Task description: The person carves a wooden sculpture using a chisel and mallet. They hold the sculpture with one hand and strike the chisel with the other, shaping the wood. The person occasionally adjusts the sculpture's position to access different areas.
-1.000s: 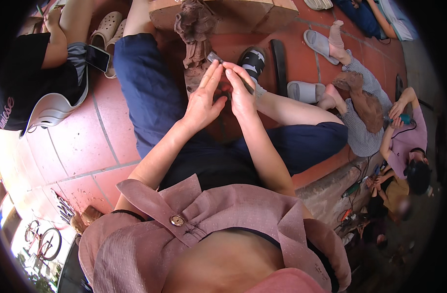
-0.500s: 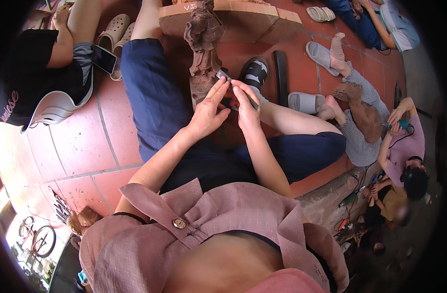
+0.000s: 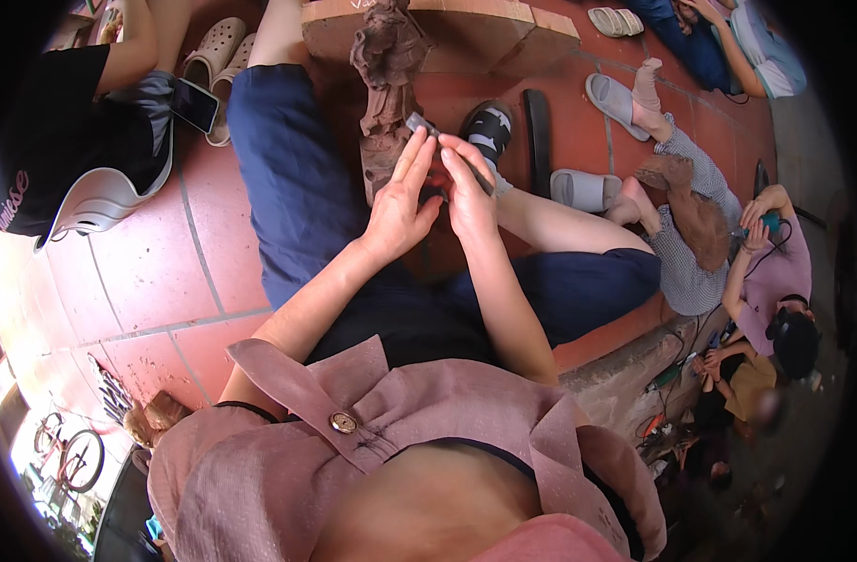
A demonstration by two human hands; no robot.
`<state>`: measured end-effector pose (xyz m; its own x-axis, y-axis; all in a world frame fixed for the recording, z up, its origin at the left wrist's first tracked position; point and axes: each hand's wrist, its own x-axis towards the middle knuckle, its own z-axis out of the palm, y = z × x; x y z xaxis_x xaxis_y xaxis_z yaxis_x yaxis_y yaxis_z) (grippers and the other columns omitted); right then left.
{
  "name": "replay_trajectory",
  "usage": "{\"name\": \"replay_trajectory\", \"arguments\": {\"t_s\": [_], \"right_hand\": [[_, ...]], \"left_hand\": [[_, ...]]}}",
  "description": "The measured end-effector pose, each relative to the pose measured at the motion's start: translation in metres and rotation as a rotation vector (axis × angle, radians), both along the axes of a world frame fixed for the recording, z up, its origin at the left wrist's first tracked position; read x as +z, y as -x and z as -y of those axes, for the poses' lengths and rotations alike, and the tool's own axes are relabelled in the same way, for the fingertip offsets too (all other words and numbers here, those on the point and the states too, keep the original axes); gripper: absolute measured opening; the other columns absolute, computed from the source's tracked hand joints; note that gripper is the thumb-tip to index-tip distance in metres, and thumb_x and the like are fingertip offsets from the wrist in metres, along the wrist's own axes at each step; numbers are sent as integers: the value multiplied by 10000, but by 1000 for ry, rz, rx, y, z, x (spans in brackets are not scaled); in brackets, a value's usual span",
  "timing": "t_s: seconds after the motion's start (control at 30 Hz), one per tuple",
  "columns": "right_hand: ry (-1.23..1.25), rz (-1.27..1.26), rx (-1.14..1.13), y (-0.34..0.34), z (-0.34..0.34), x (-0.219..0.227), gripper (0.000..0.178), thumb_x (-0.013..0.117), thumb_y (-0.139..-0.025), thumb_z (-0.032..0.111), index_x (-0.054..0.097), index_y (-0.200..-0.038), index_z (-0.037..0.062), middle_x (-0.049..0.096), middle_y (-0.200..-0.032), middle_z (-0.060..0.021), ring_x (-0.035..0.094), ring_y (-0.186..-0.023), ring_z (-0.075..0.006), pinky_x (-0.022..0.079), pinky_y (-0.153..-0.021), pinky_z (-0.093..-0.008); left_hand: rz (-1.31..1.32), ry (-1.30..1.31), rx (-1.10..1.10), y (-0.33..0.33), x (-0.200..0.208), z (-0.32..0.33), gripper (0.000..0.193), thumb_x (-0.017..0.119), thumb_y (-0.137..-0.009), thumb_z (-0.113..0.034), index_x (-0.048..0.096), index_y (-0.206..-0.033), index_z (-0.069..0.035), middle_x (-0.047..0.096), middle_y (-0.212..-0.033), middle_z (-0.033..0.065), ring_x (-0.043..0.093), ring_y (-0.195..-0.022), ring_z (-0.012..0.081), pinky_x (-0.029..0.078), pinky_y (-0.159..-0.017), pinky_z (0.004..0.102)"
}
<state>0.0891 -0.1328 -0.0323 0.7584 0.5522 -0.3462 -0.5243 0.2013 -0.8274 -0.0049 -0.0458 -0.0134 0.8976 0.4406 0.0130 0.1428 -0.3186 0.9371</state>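
A reddish-brown wood carving [image 3: 388, 51] with a knobbly, carved upper part stands between my legs. Thumb and fingers of my right hand [image 3: 471, 192] close around a chisel [image 3: 418, 124], its dark shank pointing up and left. The chisel's flat metal end lies at the carving's right side; whether it touches the wood I cannot tell. My left hand [image 3: 397, 208] is open, index and middle fingers stretched along the chisel near its metal end, thumb apart. The fingers partly hide the carving's lower part.
Beyond the carving is a thick wooden slab [image 3: 503, 42]. A person in a black top and a white-brimmed cap [image 3: 91, 201] sits at left with a phone [image 3: 195, 105]. At right, a person works a brown wood piece [image 3: 695, 220] with a green power tool [image 3: 771, 223]. Grey slippers [image 3: 586, 190] lie nearby.
Both hands and the chisel have moved slightly up, away from me, along the carving. The whole view has shifted a little. The grip on the chisel looks the same.
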Motion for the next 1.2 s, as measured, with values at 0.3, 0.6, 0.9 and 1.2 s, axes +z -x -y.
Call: {"name": "replay_trajectory", "arguments": {"t_s": [0.3,0.6,0.9,1.2], "right_hand": [[58,24,-50,-4,4,-15,214,594,-942,147,631,-1126,45,654,-1016,-32,621,-840,-91,507,-691,-219],[41,-17,-34,-3,-2,-13,219,604,-937,158,633,-1126,51,662,-987,-26,619,-850,-98,505,-692,-228],[15,18,-88,1,-7,-22,219,588,-948,157,627,-1132,45,646,-1006,-24,593,-794,-77,499,-681,-209],[46,-8,-122,3,-16,-5,205,569,-959,163,635,-1117,48,645,-1017,-21,596,-838,-77,494,-709,-214]], "left_hand": [[5,-13,-69,-5,-7,3,746,619,-750,-5,338,-1440,-41,256,-1533,164,460,-1274,359,464,-990,383],[46,-74,-65,-4,-8,-5,744,628,-746,-16,348,-1435,-31,269,-1530,164,460,-1283,345,451,-1000,378],[39,66,-49,-5,-4,-3,705,600,-747,-6,386,-1418,-28,299,-1519,166,612,-1066,292,526,-849,333],[6,34,-30,-5,-2,-1,710,601,-761,38,380,-1431,-37,280,-1532,150,605,-1079,219,530,-828,302]]}}
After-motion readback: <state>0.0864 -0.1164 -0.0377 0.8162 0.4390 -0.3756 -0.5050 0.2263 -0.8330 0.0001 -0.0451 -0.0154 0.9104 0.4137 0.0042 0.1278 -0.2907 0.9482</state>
